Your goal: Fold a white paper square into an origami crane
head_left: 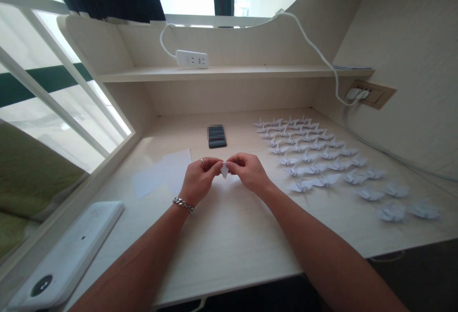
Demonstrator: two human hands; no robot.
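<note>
Between my two hands, over the middle of the desk, is a small folded piece of white paper (224, 171), its pointed end turned toward me. My left hand (201, 174), with a ring and a chain bracelet, pinches its left side. The right side is pinched by my right hand (247, 171). Fingertips cover the paper's upper edges. To the right, several rows of white folded paper cranes (315, 167) spread over the desk. White paper sheets (162, 172) lie flat to the left of my left hand.
A dark phone-like object (216, 136) lies beyond my hands. A long white device (67, 254) rests along the desk's left edge. On the shelf (243, 71) sits a white power strip (192, 59); a white cable (311, 40) runs to the wall socket (372, 94) at right.
</note>
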